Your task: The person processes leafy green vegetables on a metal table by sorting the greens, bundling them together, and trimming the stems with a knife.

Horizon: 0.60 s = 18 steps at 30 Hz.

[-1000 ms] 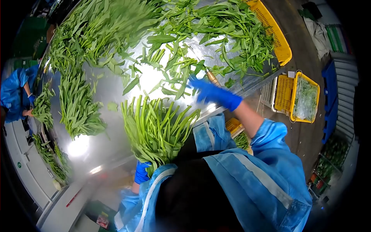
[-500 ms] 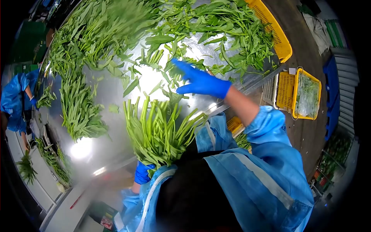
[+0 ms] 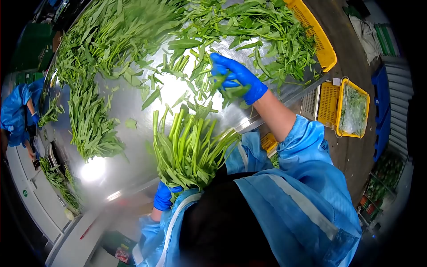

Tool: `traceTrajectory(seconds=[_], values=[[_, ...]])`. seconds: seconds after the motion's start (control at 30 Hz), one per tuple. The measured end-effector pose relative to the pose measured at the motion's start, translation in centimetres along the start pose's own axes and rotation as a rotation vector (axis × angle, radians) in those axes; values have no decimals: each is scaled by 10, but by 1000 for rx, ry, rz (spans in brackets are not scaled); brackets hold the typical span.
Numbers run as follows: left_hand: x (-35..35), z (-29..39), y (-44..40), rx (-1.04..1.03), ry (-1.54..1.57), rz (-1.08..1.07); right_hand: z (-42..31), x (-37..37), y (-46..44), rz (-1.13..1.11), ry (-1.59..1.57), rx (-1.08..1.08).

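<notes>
A large bunch of leafy greens (image 3: pixel 189 153) stands with its cut stems upward near my body. My left hand (image 3: pixel 165 196), in a blue glove, is closed around its leafy lower end; the leaves hide part of the fingers. Over the metal table (image 3: pixel 133 147), my right hand (image 3: pixel 235 76), also blue-gloved, has its fingers curled round a few leafy stems (image 3: pixel 233 91). Loose cut stems (image 3: pixel 178 64) lie to the left of that hand.
Piles of greens (image 3: pixel 111 40) cover the far side of the table, with another heap (image 3: pixel 284 49) beside a yellow crate (image 3: pixel 313 33). More crates (image 3: pixel 352 109) stand on the floor at right. A co-worker's blue sleeve (image 3: pixel 15 111) shows at far left.
My right hand has moved from the wooden-handled tool over the loose stems, and its fingers have closed on some. The bunch in my left hand has shifted slightly right.
</notes>
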<state>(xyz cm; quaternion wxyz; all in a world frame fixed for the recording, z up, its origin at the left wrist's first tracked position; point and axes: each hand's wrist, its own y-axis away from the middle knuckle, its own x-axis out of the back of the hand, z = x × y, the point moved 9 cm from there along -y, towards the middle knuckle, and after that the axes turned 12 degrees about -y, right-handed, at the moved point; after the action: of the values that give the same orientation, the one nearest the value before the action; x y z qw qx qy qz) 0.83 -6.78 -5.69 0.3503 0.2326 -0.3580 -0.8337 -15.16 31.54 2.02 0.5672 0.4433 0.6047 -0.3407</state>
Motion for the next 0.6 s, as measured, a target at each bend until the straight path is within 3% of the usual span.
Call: traceTrajectory(seconds=[0.07,0.1,0.13,0.2,0.23,0.3,0.33,0.4,0.47,0.5,0.6], values=[[3,-9,-5,-10,-22,-26,-12,4,13,334,1075,-49],[4,-3,2,-10,-13,-25,-21,-1,12,227,1720,112],[1,0,6,-3,-10,-26,-31,-5,16,408,2136,43],[-3,4,5,-1,-5,-36,-34,-32,17,238,1805,635],[-4,8,5,1,1,-40,-17,-15,7,313,1092,394],[-16,22,-3,16,4,-53,52,18,-8,251,749,-147],[-18,28,-5,20,5,-59,96,29,-8,39,768,-348],[-23,35,-4,30,18,-67,125,20,6,266,508,-502],[-25,36,5,37,36,-72,72,-3,5,436,834,-295],[-31,39,4,41,50,-71,52,-10,-2,426,770,-140],[-35,56,-4,41,90,-63,39,-30,2,474,647,-35]])
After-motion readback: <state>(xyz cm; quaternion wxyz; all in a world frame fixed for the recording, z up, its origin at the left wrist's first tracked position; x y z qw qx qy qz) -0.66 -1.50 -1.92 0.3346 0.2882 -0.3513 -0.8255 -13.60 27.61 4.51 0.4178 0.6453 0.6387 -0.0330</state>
